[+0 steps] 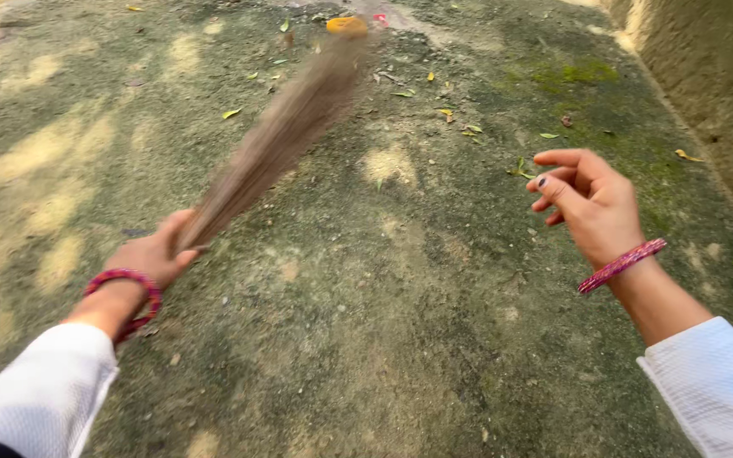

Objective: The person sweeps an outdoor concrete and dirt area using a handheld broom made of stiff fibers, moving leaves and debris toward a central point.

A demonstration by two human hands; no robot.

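One broom [277, 140] is showing, a bundle of brown grass stalks blurred with motion. Its long axis is running from lower left to upper right, away from the person, with the bristle end fanning out near the top of the view and the narrow end sitting in the left hand [153, 254]. That grip is clamping shut around the stalks – the fingers are wrapping them from below, the thumb side facing up. So the broom is lying up and to the right of the hand holding it, reaching out over the ground [383, 322].

The right hand [591, 203] is hanging well apart from the broom, holding nothing – its fingers are loosely curled and spread, the grip apart. The left hand is clearly the nearer one.

Each wrist is wearing red-pink bangles [621, 265], and two white sleeves [719, 386] are showing at the bottom corners.

The ground is packed earth with green moss patches. A scatter of small yellow-green leaves [460, 127] is lying across the far part, too many and too small to count surely. One orange thing [346, 25] is sitting just past the bristle tips. A mud wall [714, 76] is rising on the right.
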